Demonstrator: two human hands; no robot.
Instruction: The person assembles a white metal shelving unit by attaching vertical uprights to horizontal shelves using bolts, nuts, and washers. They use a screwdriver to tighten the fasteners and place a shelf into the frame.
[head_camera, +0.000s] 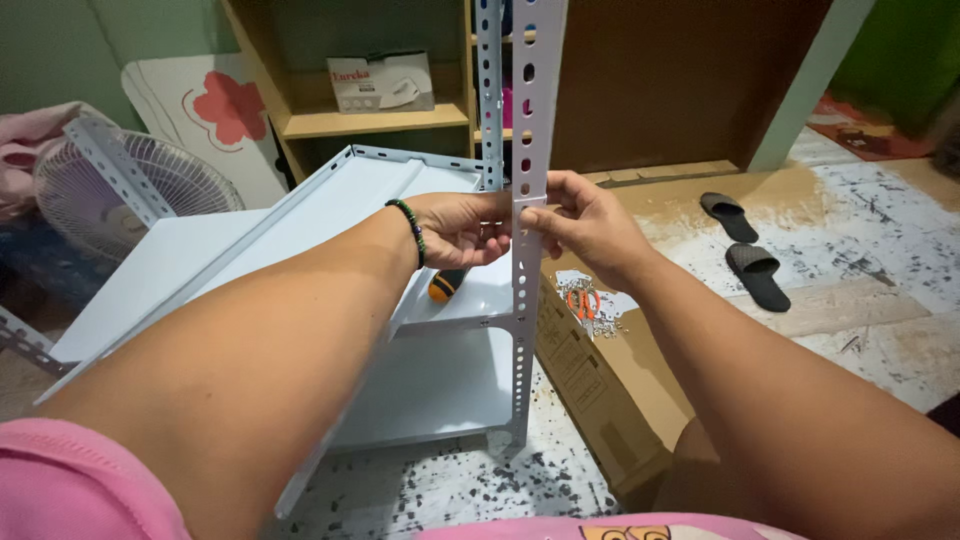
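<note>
A white slotted metal upright post (528, 120) stands in front of me, rising from the floor past the top of the view. My left hand (462, 228), with a dark bead bracelet on its wrist, grips the post from the left at mid height. My right hand (585, 222) pinches the post's edge from the right at the same height; whether it holds something small I cannot tell. White metal shelf panels (340, 200) join the post on the left, with a lower shelf (430, 390) beneath. An orange and black tool handle (445, 286) lies on the middle shelf.
A flattened cardboard box (590, 390) lies to the right of the post, with orange-handled pliers (582, 302) and several small screws on it. Dark slippers (745, 250) sit on the speckled floor. A fan (120, 190) stands at the left, a wooden shelf unit (380, 120) behind.
</note>
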